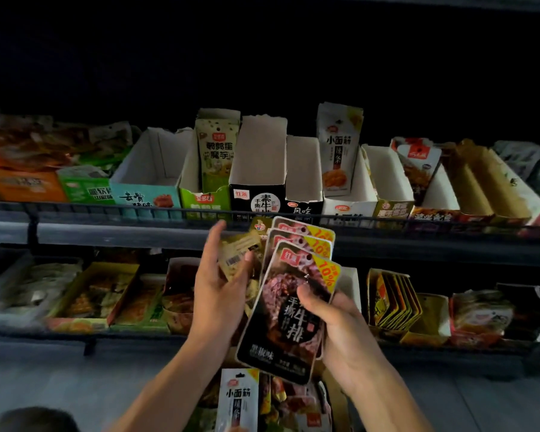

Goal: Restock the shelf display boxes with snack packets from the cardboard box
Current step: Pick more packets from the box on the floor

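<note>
**Ana:** Head view showed the right hand (334, 325) gripping a fanned stack of dark packets (289, 310), thumb pressed on the front one, fingers curled behind. Agreed?

**Ben:** Agreed. The stack stood nearly upright just left of that hand, its tops leaning away from the wrist toward the upper shelf rail (138, 210).

**Ana:** And the left hand (219, 285)?

**Ben:** It pinched some yellowish packets (237, 254) between thumb and fingers, index finger raised straight. Those sat just right of its palm, touching the dark stack's edge.

**Ana:** How would the dark packets handle?

**Ben:** I judged them light, flat and glossy, so likely to slide over one another. The fan had already spread. Pinching low across the whole stack, as the right hand did, looked sensible; a grip at one corner might let them slip.

**Ana:** Where was the target?

**Ben:** Probably the black display box (258, 182) with matching print, above and beyond both hands, looking empty.

**Ana:** The supply?

**Ben:** Below the wrists, more packets, including a white packet (237, 400), stood in what was probably the cardboard box (337, 400); only a brown strip of it showed.

**Ana:** Arm pose?

**Ben:** Both forearms rose from below, converging, hands held level with the lower shelf.
</note>
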A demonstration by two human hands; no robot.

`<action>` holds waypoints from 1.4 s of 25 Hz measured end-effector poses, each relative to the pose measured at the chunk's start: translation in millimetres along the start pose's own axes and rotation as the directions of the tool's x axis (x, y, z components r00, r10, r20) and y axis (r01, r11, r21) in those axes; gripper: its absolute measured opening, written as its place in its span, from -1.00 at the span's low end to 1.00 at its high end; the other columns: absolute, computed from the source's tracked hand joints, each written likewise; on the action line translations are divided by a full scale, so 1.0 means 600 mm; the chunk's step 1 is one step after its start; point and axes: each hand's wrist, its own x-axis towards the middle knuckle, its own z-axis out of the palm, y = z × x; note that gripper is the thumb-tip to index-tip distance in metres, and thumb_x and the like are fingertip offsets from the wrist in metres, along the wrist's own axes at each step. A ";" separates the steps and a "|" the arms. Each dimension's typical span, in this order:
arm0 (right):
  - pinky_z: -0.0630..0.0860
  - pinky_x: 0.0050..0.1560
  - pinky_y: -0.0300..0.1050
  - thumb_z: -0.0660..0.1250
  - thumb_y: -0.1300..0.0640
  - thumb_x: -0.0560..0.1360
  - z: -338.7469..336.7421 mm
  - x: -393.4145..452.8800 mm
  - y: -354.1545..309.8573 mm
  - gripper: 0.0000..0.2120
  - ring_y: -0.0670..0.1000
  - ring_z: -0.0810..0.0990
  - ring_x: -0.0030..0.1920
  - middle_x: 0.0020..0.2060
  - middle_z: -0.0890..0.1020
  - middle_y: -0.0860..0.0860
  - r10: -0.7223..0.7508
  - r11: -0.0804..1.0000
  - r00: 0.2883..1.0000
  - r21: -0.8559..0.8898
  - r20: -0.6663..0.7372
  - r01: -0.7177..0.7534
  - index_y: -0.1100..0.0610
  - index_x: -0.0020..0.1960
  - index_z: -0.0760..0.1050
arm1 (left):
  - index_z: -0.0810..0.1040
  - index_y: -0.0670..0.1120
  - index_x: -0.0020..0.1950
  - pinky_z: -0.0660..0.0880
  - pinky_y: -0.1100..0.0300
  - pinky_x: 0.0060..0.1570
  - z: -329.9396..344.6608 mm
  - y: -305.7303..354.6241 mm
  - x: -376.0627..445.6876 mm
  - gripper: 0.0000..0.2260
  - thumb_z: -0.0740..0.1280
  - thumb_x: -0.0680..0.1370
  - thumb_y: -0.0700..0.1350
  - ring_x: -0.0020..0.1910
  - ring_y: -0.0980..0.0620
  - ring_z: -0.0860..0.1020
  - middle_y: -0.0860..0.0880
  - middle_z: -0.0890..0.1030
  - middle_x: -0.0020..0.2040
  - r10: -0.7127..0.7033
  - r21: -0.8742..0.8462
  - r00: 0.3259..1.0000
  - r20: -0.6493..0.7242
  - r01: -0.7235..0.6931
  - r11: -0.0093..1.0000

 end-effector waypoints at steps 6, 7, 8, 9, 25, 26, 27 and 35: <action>0.53 0.19 0.19 0.39 0.10 0.47 0.016 0.008 -0.016 -0.76 0.17 0.67 0.10 0.07 0.70 0.12 -0.117 0.993 0.989 -0.013 -0.095 0.116 0.13 0.12 0.61 | 0.51 0.19 0.24 0.64 0.05 -0.21 0.002 0.020 0.000 -0.65 0.32 0.59 -0.23 -0.02 -0.11 0.68 -0.03 0.68 0.06 -0.022 -0.209 0.984 0.175 0.059 0.976; 0.53 0.19 0.20 0.39 0.08 0.46 0.017 0.008 -0.023 -0.73 0.16 0.68 0.10 0.07 0.70 0.12 -0.116 0.993 0.989 -0.020 -0.090 0.114 0.13 0.14 0.60 | 0.52 0.17 0.23 0.65 -0.04 -0.21 0.003 0.022 0.000 -0.69 0.31 0.61 -0.21 -0.05 -0.16 0.69 -0.06 0.69 0.05 -0.009 -0.192 0.988 0.155 0.039 0.981; 0.53 0.20 0.20 0.40 0.07 0.46 0.018 0.007 -0.030 -0.69 0.15 0.68 0.11 0.08 0.70 0.12 -0.118 0.993 0.990 -0.037 -0.072 0.115 0.14 0.16 0.59 | 0.58 0.13 0.18 0.65 -0.14 -0.15 0.006 0.025 0.000 -0.75 0.29 0.62 -0.19 -0.05 -0.18 0.69 -0.08 0.69 0.03 -0.007 -0.157 0.991 0.132 0.028 0.987; 0.52 0.22 0.20 0.40 0.07 0.45 0.019 0.006 -0.037 -0.67 0.14 0.67 0.12 0.09 0.70 0.11 -0.129 0.990 0.991 -0.068 -0.046 0.125 0.14 0.19 0.58 | 0.64 0.07 0.10 0.63 -0.20 -0.07 0.008 0.026 0.001 -0.79 0.27 0.64 -0.18 -0.04 -0.19 0.68 -0.10 0.70 0.01 -0.027 -0.118 0.992 0.121 0.042 0.992; 0.56 0.07 0.18 0.43 0.22 0.36 0.053 0.072 -0.160 -0.54 0.18 0.67 0.10 0.11 0.68 0.13 -0.236 0.963 0.967 -0.108 0.100 0.246 0.12 0.26 0.51 | 0.59 0.12 0.25 0.63 0.15 -0.09 -0.017 0.109 0.109 -0.65 0.36 0.55 -0.25 0.01 0.01 0.68 0.02 0.70 0.05 0.124 0.032 0.913 0.389 -0.148 0.988; 0.58 0.02 0.15 0.42 0.22 0.37 0.059 0.090 -0.184 -0.52 0.17 0.67 0.11 0.13 0.67 0.12 -0.280 0.953 0.955 -0.093 0.102 0.289 0.13 0.28 0.49 | 0.46 0.22 0.37 0.62 0.14 -0.07 -0.030 0.109 0.129 -0.44 0.38 0.52 -0.32 0.03 0.05 0.67 0.03 0.68 0.09 0.131 0.030 0.899 0.418 -0.158 0.987; 0.60 -0.04 0.13 0.40 0.22 0.39 0.067 0.110 -0.207 -0.51 0.16 0.67 0.11 0.15 0.66 0.12 -0.327 0.939 0.940 -0.082 0.103 0.335 0.15 0.31 0.46 | 0.32 0.27 0.46 0.62 0.16 -0.07 -0.042 0.106 0.148 -0.28 0.40 0.49 -0.37 0.04 0.06 0.66 0.01 0.67 0.10 0.111 0.058 0.892 0.439 -0.152 0.987; 0.56 0.09 0.13 0.40 0.33 0.48 0.181 0.377 -0.305 -0.71 0.12 0.63 0.07 0.04 0.65 0.08 -0.545 0.818 0.838 -0.216 0.007 0.533 0.15 0.17 0.48 | 0.17 0.25 0.48 0.46 0.39 -0.05 -0.040 0.072 0.217 -0.32 0.38 0.52 -0.22 0.21 0.08 0.50 0.10 0.40 0.36 0.088 0.463 0.758 0.647 -0.482 0.744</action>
